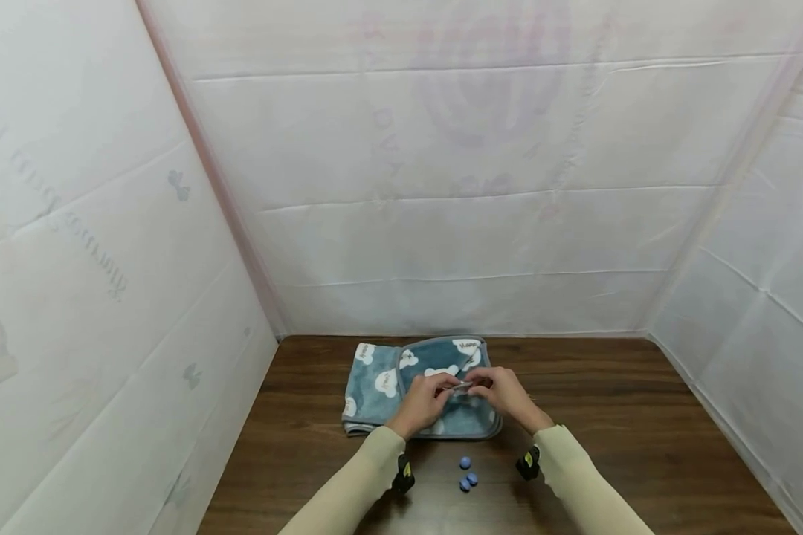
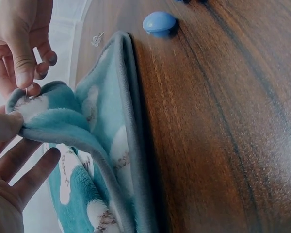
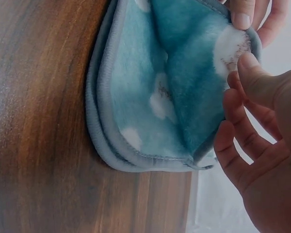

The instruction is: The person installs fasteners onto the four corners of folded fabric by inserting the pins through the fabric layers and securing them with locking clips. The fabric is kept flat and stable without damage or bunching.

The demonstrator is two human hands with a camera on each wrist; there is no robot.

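Observation:
A folded teal blanket (image 1: 375,375) with white cloud-like patches and grey edging lies on the wooden table. My left hand (image 1: 418,405) pinches its raised edge between thumb and fingers; the other left fingers spread below in the left wrist view. Facing it, my right hand (image 1: 508,395) pinches a thin metal pin (image 2: 26,93) upright at a white patch by that edge. The pin's lower end is hidden at the cloth. In the right wrist view, the right thumb (image 3: 252,70) lies over the patch; the pin cannot be made out there.
Several small blue rounded pieces (image 1: 465,462) lie on the table in front of the blanket, between the forearms. A small shiny piece (image 2: 97,39) lies beyond the blanket's edge in the left wrist view. White sheeting (image 1: 468,245) walls the table at the back and sides.

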